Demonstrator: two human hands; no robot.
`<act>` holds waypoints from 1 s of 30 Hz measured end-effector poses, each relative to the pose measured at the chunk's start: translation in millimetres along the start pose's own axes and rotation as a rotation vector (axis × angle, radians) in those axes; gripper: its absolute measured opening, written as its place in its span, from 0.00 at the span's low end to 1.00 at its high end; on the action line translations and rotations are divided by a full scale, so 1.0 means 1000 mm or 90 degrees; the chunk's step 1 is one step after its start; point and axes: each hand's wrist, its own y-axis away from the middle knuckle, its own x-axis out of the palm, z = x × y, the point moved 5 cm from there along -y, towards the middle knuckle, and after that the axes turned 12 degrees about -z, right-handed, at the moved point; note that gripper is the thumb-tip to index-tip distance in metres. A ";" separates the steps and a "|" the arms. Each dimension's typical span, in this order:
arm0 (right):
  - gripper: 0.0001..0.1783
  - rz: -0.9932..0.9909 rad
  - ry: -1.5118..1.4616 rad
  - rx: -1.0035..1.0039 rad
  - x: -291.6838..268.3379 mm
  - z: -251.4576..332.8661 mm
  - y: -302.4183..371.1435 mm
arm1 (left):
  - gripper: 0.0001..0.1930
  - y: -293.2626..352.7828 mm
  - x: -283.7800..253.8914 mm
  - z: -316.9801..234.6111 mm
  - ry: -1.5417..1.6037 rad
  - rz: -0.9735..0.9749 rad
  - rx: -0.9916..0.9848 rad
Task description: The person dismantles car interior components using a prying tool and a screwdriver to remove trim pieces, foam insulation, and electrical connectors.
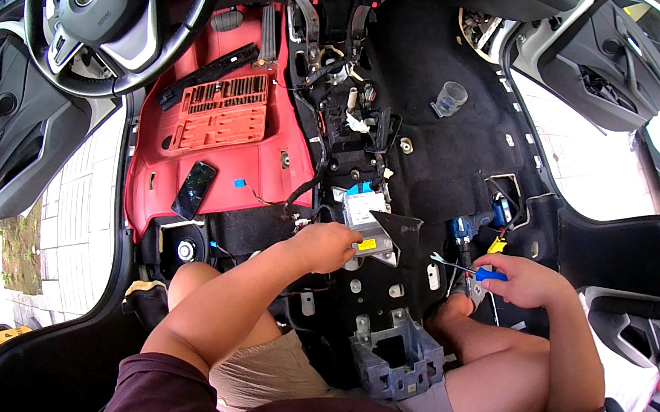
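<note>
My left hand (323, 246) is closed on the near left edge of a silver metal control module (365, 208) with white and yellow labels, in the middle of the stripped car floor. A blue connector (360, 188) is at its far end, and a dark triangular piece (399, 232) covers part of its right side. Over my bent leg, my right hand (527, 283) pinches the blue handle of a thin-shafted clip removal tool (491, 276). Its pale forked tip points left, apart from the module.
An orange bit case (223, 118) and a phone (193, 190) lie on the red floor liner (282, 129) at left. A blue cordless drill (464, 229) is beyond my right hand. A grey metal bracket (396, 359) stands between my legs. A clear cup (451, 98) sits far right.
</note>
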 end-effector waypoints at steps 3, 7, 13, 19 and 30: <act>0.28 0.002 -0.002 -0.009 0.001 -0.003 -0.001 | 0.19 0.000 -0.001 -0.001 0.000 -0.007 0.003; 0.28 0.008 0.004 0.000 0.001 -0.001 -0.002 | 0.19 0.000 0.001 0.001 -0.002 -0.004 0.006; 0.29 0.006 0.011 0.000 0.001 -0.002 -0.002 | 0.20 0.001 -0.001 -0.001 -0.003 0.002 0.001; 0.28 0.002 0.009 -0.006 0.002 -0.002 -0.001 | 0.20 0.000 -0.002 -0.003 -0.012 0.014 -0.005; 0.28 -0.008 0.000 -0.024 0.004 -0.008 -0.004 | 0.20 0.000 0.002 0.000 0.003 -0.010 0.007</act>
